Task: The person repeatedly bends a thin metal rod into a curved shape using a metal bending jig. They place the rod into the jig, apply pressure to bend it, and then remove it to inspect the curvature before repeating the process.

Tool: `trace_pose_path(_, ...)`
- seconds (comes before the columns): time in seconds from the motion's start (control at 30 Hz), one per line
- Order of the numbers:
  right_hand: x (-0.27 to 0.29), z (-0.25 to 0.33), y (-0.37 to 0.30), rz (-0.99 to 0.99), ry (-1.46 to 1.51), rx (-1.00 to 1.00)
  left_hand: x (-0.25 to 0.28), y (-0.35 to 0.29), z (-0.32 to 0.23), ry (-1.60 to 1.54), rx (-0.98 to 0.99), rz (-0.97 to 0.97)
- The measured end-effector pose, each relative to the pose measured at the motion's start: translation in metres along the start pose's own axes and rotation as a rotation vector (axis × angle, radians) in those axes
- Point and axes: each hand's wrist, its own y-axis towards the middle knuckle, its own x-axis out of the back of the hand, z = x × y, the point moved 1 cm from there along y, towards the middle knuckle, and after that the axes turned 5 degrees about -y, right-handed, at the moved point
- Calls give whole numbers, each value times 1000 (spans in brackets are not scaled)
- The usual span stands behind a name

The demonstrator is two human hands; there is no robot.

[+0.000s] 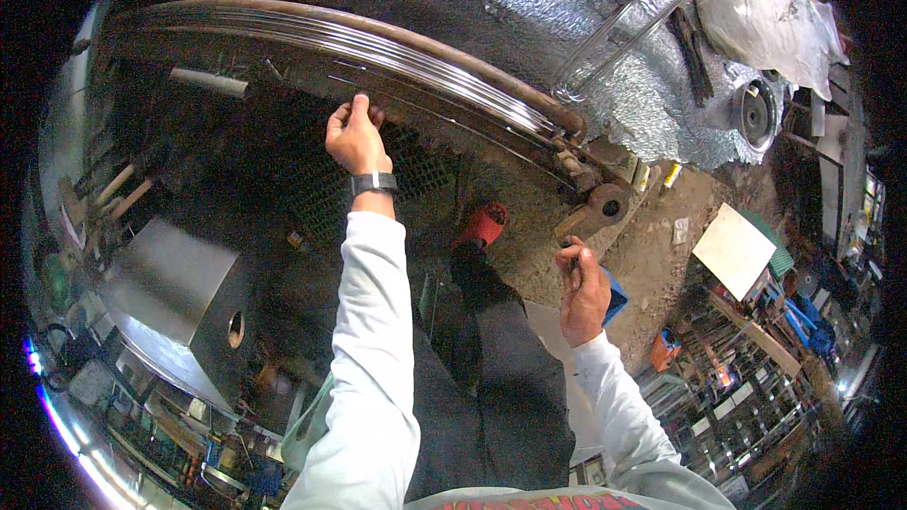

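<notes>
The left grip (357, 137) has its fingers curled and its thumb pointing away from the wearer; whether it has hold of anything, I cannot tell. The right grip (583, 288) is loosely bent, thumb near the fingertips, and what it may pinch is too small to tell. Around the left wrist sits a dark band (374, 182). Just beyond the left grip's fingertips runs a thin rod (452, 121), stretching off to the right, and past it lies a bundle of shiny metal rods (416, 68), bordered on its far side by a brown pipe (453, 59). Just beside the right grip, on its right, is a blue object (616, 298); a little beyond its fingertips lies a round piece with a hole (595, 213). Between the two grips shows a red shoe (487, 224). Farthest out, past the pipe, spreads crinkled silver sheeting (628, 99)
</notes>
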Motion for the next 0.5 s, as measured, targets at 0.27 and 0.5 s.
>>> trace_pose_path(0.27, -33, 12, -2, -50, 251, -60, 9, 16, 10, 406, -289, 123)
trace_pose_path(0.5, -26, 18, -5, -15, 8, -12, 3, 16, 10, 506, -277, 55)
